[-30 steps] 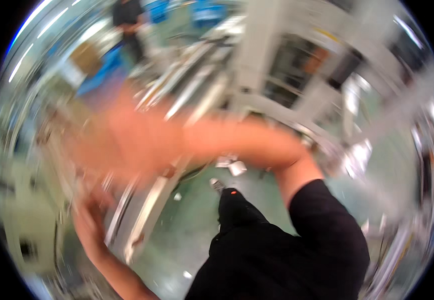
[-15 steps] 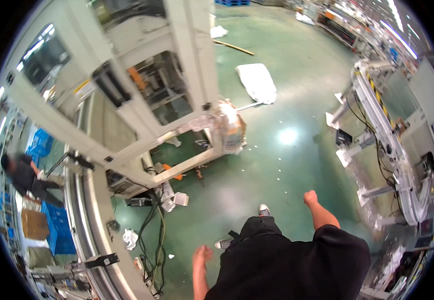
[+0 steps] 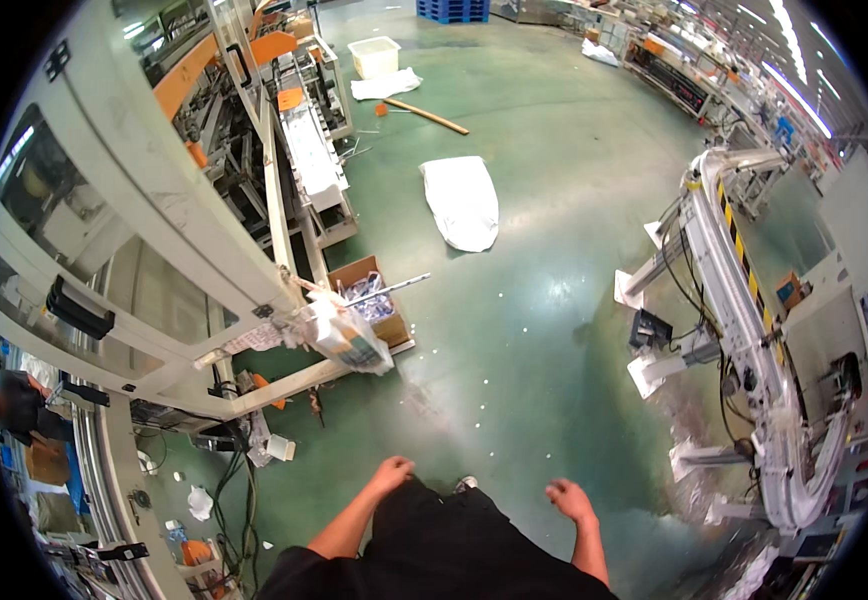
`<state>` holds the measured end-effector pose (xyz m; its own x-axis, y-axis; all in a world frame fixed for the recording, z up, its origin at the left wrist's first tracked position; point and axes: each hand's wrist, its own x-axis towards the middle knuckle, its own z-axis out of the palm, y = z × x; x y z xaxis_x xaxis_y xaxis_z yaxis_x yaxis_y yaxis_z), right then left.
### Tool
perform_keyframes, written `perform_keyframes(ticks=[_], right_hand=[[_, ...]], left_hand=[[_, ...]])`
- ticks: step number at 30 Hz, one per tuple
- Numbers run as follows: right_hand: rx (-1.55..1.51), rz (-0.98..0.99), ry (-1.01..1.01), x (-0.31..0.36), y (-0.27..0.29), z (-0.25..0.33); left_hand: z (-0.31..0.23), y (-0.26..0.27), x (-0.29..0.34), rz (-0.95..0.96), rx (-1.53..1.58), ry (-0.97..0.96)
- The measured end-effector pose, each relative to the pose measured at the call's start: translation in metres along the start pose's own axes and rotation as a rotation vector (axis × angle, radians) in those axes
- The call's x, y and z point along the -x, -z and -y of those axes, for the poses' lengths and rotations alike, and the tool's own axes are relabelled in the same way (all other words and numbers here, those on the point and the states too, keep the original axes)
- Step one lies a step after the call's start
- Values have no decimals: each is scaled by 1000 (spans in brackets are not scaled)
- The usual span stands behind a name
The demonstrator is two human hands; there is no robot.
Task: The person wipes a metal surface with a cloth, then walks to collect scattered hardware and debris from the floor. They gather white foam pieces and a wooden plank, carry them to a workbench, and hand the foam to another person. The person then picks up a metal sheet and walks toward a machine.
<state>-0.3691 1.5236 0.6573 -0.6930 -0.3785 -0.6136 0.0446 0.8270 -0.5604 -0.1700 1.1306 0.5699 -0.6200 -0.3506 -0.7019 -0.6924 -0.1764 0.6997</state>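
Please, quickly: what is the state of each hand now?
Left hand: loosely curled, no object visible; open or closed, cannot tell.
Right hand: loosely curled, no object visible; open or closed, cannot tell.

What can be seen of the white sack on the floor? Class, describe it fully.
The white sack lies flat on the green floor, ahead of the person, beyond and to the right of the open carton. It is roughly oblong, its long sides running away from the person, with a narrower, creased near end. It looks like plastic, though the weave cannot be told. Only the floor appears to touch it. Whether it holds anything is unclear.
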Motion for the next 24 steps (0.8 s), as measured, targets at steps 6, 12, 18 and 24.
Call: perform_keyframes(ticks=[6,12,18,24], right_hand=[[-597,-393,-31,-138,118,14],[-325,-133,-324,-218,118,-124],[-288,65,-629,-250,143,-112],[-307,56,-576,-443,261,-42]], left_hand=[[-147,-72,-109,333,-579,-374],[-286,-101,-279,256,-684,-424],[-457,-144,-385,311,-509,-505],[-555,-163,-567,434,-499,-527]])
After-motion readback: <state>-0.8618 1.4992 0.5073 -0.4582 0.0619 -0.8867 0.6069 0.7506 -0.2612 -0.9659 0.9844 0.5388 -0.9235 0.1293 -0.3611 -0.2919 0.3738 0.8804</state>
